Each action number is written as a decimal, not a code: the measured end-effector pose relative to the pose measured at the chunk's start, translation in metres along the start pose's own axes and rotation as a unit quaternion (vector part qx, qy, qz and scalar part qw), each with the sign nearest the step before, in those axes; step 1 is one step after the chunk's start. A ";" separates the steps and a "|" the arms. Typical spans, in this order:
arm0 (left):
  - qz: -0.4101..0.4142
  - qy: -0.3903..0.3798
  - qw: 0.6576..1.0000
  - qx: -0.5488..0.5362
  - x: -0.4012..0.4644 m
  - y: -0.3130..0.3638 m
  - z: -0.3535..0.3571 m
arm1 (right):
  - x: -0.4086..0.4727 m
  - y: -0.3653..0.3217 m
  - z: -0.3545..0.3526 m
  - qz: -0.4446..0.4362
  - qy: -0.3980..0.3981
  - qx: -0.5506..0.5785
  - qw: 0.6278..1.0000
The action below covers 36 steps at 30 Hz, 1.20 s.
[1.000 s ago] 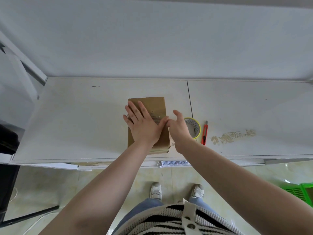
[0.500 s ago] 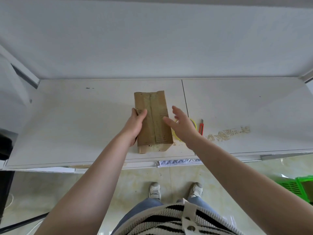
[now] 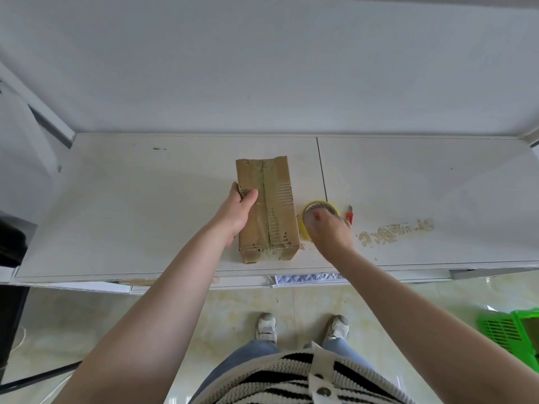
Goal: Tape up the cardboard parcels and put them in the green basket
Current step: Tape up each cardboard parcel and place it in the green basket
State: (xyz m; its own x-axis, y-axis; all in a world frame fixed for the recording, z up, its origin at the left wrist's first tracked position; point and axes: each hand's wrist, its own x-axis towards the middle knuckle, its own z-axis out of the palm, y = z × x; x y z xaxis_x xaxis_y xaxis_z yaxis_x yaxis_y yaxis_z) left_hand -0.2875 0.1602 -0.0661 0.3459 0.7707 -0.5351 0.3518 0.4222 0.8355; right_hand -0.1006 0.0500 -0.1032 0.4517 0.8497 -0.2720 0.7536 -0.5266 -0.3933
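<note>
Lying flat on the white counter (image 3: 145, 217), near its front edge, the cardboard parcel (image 3: 267, 211) is being held by the left hand (image 3: 236, 217): thumb curled over the top face, remaining fingers wrapped round the left side wall. The parcel's long axis is being kept roughly front to back, with a tape strip running down the centre of the top face and exposed corrugation showing right of that strip. The near end face is being shown with rough, torn tape edges. The yellow-rimmed tape roll (image 3: 319, 212) is being gripped by the right hand (image 3: 329, 231), just beside the parcel's right side; fingers are being curled over the roll from above, and part of the roll is being hidden by them, so whether the roll is lifted off the counter cannot be told. A red utility knife (image 3: 350, 218) is being seen just right of the roll, lying on the counter, partly covered by the right hand. A patch of brownish residue (image 3: 396, 230) is being seen further right on the counter surface. The green basket (image 3: 510, 330) is being seen on the tiled floor (image 3: 116, 316) at the lower right, well apart from the parcel, only partly in frame; its contents cannot be told.
</note>
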 end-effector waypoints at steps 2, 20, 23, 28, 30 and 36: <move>0.020 0.036 0.999 0.025 -0.002 0.001 0.001 | -0.001 0.014 0.008 -0.069 -0.034 -0.155 0.985; 0.319 0.008 0.939 0.130 -0.038 0.061 0.036 | -0.029 -0.018 -0.109 -0.277 0.044 0.276 0.919; 0.326 0.103 0.934 0.108 -0.043 0.059 0.038 | -0.029 -0.019 -0.103 -0.261 0.050 0.266 0.927; 0.296 0.133 0.944 0.062 -0.046 0.056 0.039 | -0.027 -0.028 -0.101 -0.253 0.063 0.258 0.930; 0.240 0.122 0.963 0.009 -0.043 0.056 0.036 | -0.026 -0.034 -0.102 -0.259 0.060 0.264 0.927; 0.062 0.028 0.983 -0.173 -0.040 0.060 0.017 | -0.017 -0.043 -0.117 -0.305 0.034 0.191 0.932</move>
State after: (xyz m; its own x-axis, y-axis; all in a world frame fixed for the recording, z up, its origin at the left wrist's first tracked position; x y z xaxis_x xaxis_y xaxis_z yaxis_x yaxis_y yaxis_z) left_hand -0.2656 0.1464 0.0031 0.3162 0.8470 -0.4273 -0.0095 0.4532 0.8913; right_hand -0.0844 0.0612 0.0213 0.0333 0.9872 0.1558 0.6605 0.0953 -0.7448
